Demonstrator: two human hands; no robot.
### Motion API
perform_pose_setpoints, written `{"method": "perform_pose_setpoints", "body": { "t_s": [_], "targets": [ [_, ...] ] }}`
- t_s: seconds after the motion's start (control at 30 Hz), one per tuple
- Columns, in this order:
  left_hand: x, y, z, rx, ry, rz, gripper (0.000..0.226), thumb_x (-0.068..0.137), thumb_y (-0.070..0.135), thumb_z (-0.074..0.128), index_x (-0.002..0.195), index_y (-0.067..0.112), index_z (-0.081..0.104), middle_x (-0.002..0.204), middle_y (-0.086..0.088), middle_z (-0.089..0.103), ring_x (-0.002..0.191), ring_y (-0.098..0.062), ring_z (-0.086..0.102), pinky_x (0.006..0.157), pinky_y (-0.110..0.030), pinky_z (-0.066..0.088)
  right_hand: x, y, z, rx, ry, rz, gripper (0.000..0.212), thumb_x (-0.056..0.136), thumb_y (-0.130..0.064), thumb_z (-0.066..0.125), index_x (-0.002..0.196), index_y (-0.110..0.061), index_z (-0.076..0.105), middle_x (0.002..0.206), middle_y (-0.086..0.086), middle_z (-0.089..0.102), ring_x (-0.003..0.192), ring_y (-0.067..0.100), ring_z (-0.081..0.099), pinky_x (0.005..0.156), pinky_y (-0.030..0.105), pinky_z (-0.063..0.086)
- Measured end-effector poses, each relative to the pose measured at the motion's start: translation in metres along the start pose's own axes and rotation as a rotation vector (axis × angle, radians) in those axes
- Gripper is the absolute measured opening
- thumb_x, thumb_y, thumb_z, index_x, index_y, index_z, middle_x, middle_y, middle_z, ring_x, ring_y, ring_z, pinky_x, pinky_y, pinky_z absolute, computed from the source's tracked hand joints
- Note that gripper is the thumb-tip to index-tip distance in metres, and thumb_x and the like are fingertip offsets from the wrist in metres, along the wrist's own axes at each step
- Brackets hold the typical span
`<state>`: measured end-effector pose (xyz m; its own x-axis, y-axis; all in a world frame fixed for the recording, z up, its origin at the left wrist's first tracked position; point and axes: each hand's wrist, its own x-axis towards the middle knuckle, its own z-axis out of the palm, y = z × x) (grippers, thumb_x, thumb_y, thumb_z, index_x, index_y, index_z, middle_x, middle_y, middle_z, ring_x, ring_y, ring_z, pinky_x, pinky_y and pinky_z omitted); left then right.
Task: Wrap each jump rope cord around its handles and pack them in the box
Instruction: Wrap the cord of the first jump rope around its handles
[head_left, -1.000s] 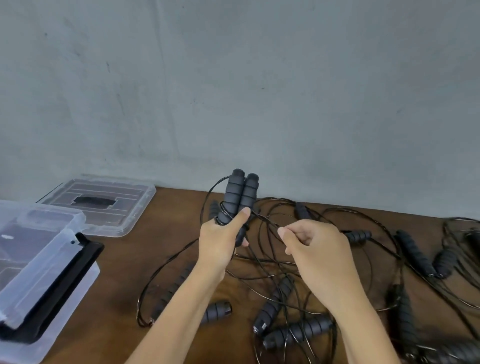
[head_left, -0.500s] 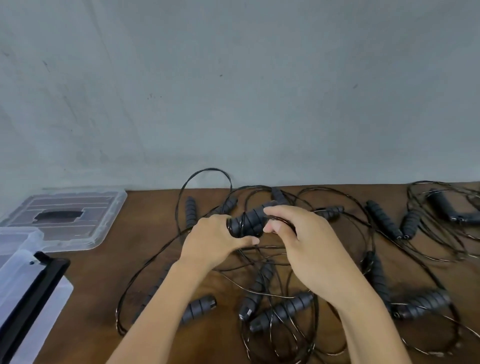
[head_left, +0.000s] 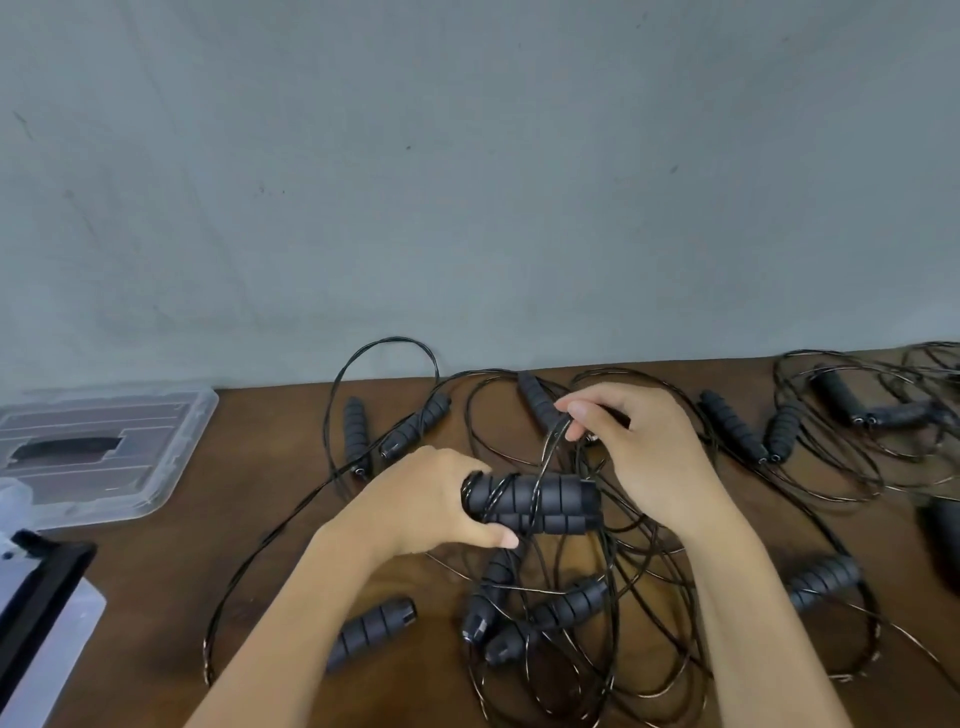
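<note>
Your left hand (head_left: 421, 506) grips one end of a pair of black foam handles (head_left: 540, 503), which lie side by side and horizontal, held a little above the wooden table (head_left: 218, 525). Your fingers curl over the top of the pair and your thumb presses from below. A few turns of thin black cord (head_left: 546, 457) already cross the handles on a slant. From there the cord rises to your right hand (head_left: 636, 452), which pinches it between thumb and fingertips just above and behind the free end of the handles.

Below your hands, the other jump ropes lie in a tangle on the table: loose cord loops (head_left: 597, 649) overlap each other, and several ribbed handles stick out between them. Two handles (head_left: 540, 613) lie near together under the held pair, and one more handle (head_left: 371, 626) lies beside your left forearm. Further handles (head_left: 743, 428) rest at the back right, near the grey wall (head_left: 467, 182).

At the far left stands a clear plastic lid (head_left: 171, 467), flat on the table. In front of it, at the picture's edge, you see part of the clear box (head_left: 47, 629) with a black latch.
</note>
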<state>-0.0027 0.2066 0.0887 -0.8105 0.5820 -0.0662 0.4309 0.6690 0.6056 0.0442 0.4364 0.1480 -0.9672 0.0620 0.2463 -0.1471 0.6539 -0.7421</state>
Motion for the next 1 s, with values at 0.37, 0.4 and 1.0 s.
{"method": "perform_pose_setpoints", "body": {
  "t_s": [0.37, 0.4, 1.0],
  "targets": [
    [-0.028, -0.003, -0.005, -0.62, 0.145, 0.116, 0.018, 0.086, 0.022, 0.087, 0.078, 0.016, 0.072, 0.072, -0.014, 0.072, 0.067, -0.021, 0.068, 0.075, -0.036, 0.055, 0.007, 0.001, 0.022, 0.361, -0.085, 0.05, 0.025, 0.093, -0.007, 0.067, 0.076, -0.021, 0.081, 0.083, 0.0, 0.078, 0.084, 0.018, 0.073, 0.079, 0.036, 0.057],
    [-0.03, -0.004, -0.004, -0.636, 0.183, 0.103, 0.019, 0.087, 0.018, 0.085, 0.074, 0.019, 0.071, 0.07, -0.015, 0.072, 0.065, -0.018, 0.066, 0.071, -0.029, 0.054, 0.008, -0.001, 0.025, 0.327, -0.098, 0.039, 0.024, 0.093, -0.009, 0.067, 0.08, -0.022, 0.081, 0.085, -0.004, 0.078, 0.087, 0.013, 0.073, 0.083, 0.035, 0.056],
    [-0.034, -0.012, 0.003, -1.31, 0.586, -0.277, 0.039, 0.086, 0.04, 0.079, 0.092, 0.002, 0.071, 0.072, -0.013, 0.065, 0.042, -0.012, 0.05, 0.045, -0.019, 0.039, 0.009, -0.015, 0.036, 0.087, -0.014, 0.02, 0.018, 0.098, -0.033, 0.065, 0.083, -0.036, 0.074, 0.078, -0.016, 0.072, 0.08, -0.002, 0.065, 0.077, 0.025, 0.05]
  ]
}}
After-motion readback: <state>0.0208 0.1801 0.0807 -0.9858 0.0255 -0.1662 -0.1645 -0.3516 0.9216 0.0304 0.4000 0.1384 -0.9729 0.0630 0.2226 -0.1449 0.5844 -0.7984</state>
